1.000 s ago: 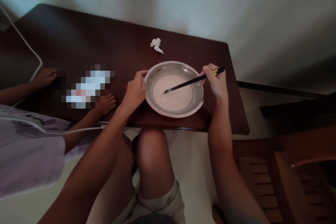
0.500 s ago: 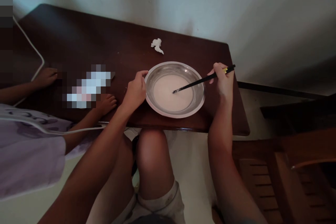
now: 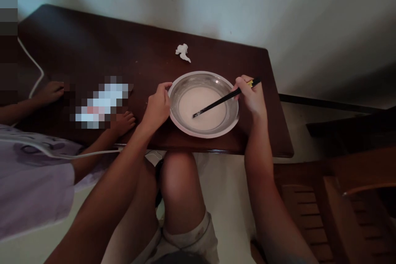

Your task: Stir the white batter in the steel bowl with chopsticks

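Observation:
A wide metal bowl [image 3: 204, 135] stands near the front edge of the dark table, with a pale, milky mixture [image 3: 202, 99] inside. My left hand [image 3: 158, 105] grips its left rim, fingers curled at the edge. Black chopsticks with gold bands [image 3: 225, 98] are held together in my right hand [image 3: 250, 93], over the bowl's right rim. They slant down to the left, and their whitened tips are at the mixture; whether they dip under the surface I cannot tell.
Crumpled white tissue [image 3: 183, 53] lies behind the bowl. Left of me, another person's hands [image 3: 125, 123] rest on the table [image 3: 93, 41] beside a blurred-out bright object [image 3: 102, 103]. A white cable [image 3: 89, 155] runs along the front edge. A wooden chair [image 3: 306, 206] stands at right.
My right hand has moved left, toward the bowl, and the chopstick tips have shifted left and nearer to me within the mixture. My left hand stays at the rim.

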`<state>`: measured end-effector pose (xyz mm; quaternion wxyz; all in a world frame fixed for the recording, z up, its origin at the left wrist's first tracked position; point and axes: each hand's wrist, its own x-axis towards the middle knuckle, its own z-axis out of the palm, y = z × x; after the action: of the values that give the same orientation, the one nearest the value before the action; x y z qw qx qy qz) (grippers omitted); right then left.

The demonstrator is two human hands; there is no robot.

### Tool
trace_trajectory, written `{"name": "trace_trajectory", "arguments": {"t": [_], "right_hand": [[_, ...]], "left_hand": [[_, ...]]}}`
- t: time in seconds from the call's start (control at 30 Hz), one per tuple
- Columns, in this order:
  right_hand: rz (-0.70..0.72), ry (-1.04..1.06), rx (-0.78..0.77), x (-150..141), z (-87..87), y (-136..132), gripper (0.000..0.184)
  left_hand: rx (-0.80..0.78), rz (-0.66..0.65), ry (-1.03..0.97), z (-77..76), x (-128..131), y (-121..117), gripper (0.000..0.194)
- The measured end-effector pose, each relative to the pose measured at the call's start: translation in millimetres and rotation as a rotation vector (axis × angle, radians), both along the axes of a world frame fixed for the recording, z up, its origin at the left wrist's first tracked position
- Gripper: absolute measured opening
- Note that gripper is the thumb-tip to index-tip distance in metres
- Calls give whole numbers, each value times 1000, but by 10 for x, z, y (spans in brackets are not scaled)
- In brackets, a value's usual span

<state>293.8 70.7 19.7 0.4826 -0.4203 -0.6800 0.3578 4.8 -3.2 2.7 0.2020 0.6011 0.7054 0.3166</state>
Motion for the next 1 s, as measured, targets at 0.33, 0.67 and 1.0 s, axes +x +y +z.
{"name": "trace_trajectory", "arguments": {"t": [0.33, 0.67, 1.0], "right_hand": [[-3, 9, -4, 1, 31, -11, 51], [-27, 8, -16, 21, 26, -1, 51], [-75, 11, -5, 34, 35, -18, 50]], "left_hand": [[-1, -11, 13, 17, 0, -2, 36], [-3, -12, 11, 28, 17, -8, 36], [-2, -7, 2, 12, 14, -7, 36]]}}
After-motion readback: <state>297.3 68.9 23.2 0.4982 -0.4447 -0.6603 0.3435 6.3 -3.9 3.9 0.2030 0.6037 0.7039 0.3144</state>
